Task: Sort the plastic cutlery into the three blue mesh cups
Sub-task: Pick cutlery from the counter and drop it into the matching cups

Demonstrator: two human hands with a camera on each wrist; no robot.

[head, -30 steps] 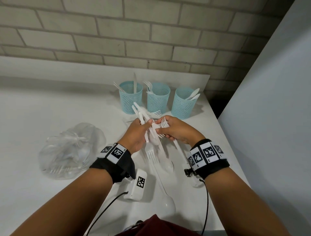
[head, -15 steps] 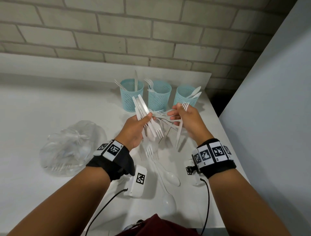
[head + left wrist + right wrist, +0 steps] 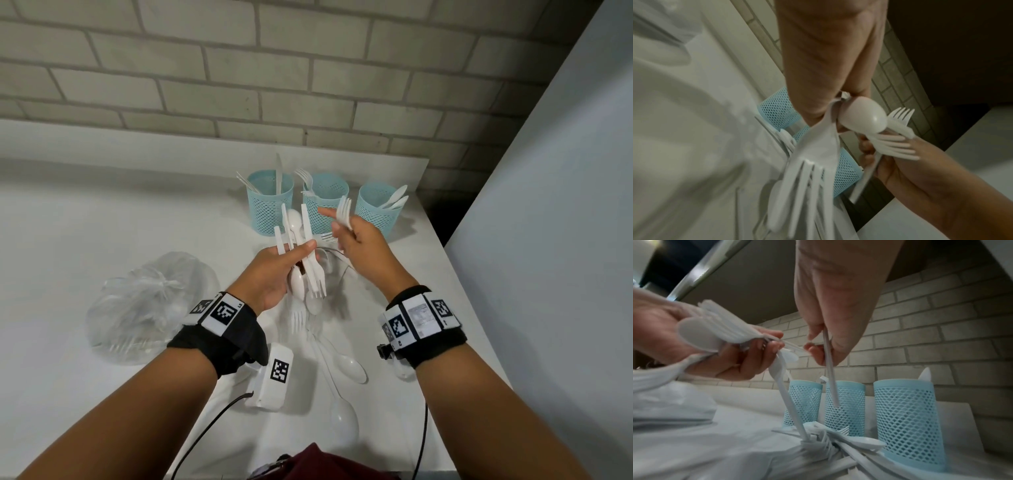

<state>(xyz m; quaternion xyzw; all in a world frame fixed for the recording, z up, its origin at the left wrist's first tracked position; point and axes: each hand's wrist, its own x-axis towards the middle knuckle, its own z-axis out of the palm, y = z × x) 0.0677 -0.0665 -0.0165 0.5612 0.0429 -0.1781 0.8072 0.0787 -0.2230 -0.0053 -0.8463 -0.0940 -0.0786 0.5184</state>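
Note:
Three blue mesh cups stand in a row at the back of the table: the left cup (image 3: 270,205) has knives in it, the middle cup (image 3: 325,205) forks, the right cup (image 3: 376,212) spoons. My left hand (image 3: 294,260) grips a bundle of white plastic cutlery (image 3: 306,240), a mix of forks and spoons, in front of the left and middle cups. My right hand (image 3: 342,233) pinches a single white fork (image 3: 344,210), tines up. In the right wrist view the fork's handle (image 3: 830,378) hangs in front of the middle cup (image 3: 846,412), above the table.
More loose cutlery lies on the table below my hands: a fork (image 3: 297,318) and two spoons (image 3: 349,366). A knotted clear plastic bag (image 3: 150,305) sits to the left. A white tagged device (image 3: 274,377) with a cable lies near the front edge. The table's edge is just right of the cups.
My right hand has drawn one fork out of the bundle and carried it up and back toward the cups. My left hand has lifted the bundle slightly.

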